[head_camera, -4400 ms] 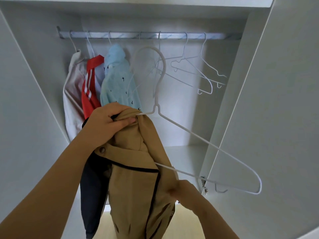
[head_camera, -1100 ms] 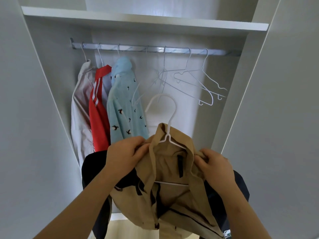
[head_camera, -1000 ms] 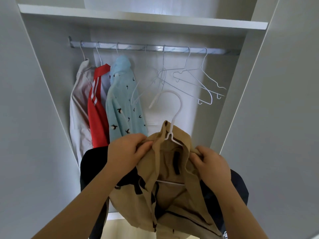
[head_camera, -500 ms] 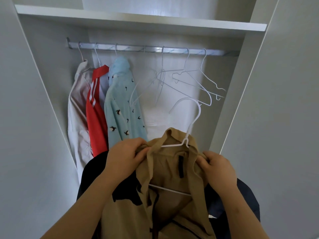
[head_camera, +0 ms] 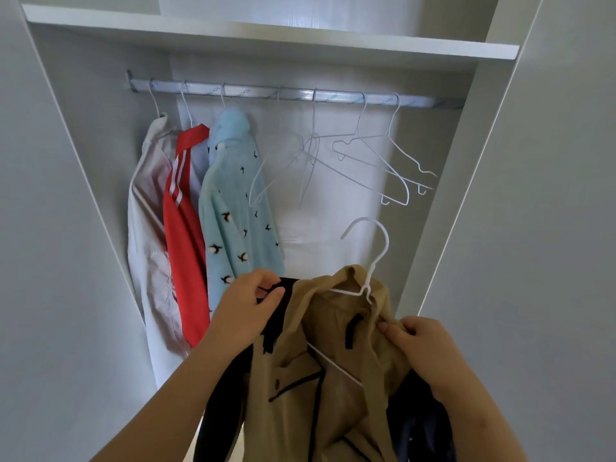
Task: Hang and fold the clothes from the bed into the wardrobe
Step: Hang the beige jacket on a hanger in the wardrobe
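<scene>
A tan jacket (head_camera: 336,365) with dark navy sleeves and trim hangs on a white wire hanger (head_camera: 373,258), held low in front of the open wardrobe. The hanger's hook sticks up out of the collar. My left hand (head_camera: 246,308) grips the jacket's left shoulder at the dark sleeve seam. My right hand (head_camera: 420,341) pinches the tan fabric at the right shoulder. The hanging rail (head_camera: 293,94) runs across the wardrobe well above the hook.
On the rail's left part hang a pale beige garment (head_camera: 150,221), a red one with white stripes (head_camera: 183,228) and a light blue bird-print shirt (head_camera: 233,208). Several bare white hangers (head_camera: 370,155) hang to the right. A shelf (head_camera: 266,35) sits above; wardrobe doors flank both sides.
The hanger went inside the jacket, whose collar now sits around its neck. In the last second the hook swung right and my left hand shifted outward onto the dark sleeve seam.
</scene>
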Available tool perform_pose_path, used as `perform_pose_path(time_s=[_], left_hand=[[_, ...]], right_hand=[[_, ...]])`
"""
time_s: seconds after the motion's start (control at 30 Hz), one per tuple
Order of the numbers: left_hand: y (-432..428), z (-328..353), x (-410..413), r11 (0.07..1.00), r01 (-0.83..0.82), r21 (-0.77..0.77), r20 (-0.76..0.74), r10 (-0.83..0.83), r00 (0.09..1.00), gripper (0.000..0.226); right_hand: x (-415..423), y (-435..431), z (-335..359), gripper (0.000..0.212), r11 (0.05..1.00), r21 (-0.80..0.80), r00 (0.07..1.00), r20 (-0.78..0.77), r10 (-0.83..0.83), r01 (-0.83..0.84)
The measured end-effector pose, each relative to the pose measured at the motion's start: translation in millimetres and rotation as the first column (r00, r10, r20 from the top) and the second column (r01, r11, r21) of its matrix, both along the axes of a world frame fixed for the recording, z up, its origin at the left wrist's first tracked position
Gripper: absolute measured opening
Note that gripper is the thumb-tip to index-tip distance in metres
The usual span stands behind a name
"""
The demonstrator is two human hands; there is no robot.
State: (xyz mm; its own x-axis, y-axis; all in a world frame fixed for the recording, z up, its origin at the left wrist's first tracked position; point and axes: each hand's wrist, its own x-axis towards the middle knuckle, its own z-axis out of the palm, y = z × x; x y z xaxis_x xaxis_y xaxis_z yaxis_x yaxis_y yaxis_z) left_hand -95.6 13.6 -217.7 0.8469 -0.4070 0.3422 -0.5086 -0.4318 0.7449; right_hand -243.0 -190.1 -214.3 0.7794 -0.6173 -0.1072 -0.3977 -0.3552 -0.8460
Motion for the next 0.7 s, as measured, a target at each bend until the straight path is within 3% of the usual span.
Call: perform_pose_path(time_s=[0.3, 0.57, 0.7], left_hand=[[5, -4, 15, 0.997, -0.065, -0.044, -0.155, 0.057, 0.986, 0.010], [11, 7, 74, 0.981, -0.163, -0.102, -0.195, 0.141, 0.971, 0.012], [-6, 19, 134, 0.984, -0.174, -0.044, -0.222, 0.160, 0.962, 0.014]], right_hand=[[23, 15, 2, 0.019, 0.951, 0.307, 1.000, 0.015, 0.012, -0.016], [76, 32, 5, 0.021, 0.929, 0.365, 0.997, 0.049, 0.053, -0.067], [110, 33, 7, 0.025, 0.927, 0.374, 0.999, 0.038, 0.032, -0.044]])
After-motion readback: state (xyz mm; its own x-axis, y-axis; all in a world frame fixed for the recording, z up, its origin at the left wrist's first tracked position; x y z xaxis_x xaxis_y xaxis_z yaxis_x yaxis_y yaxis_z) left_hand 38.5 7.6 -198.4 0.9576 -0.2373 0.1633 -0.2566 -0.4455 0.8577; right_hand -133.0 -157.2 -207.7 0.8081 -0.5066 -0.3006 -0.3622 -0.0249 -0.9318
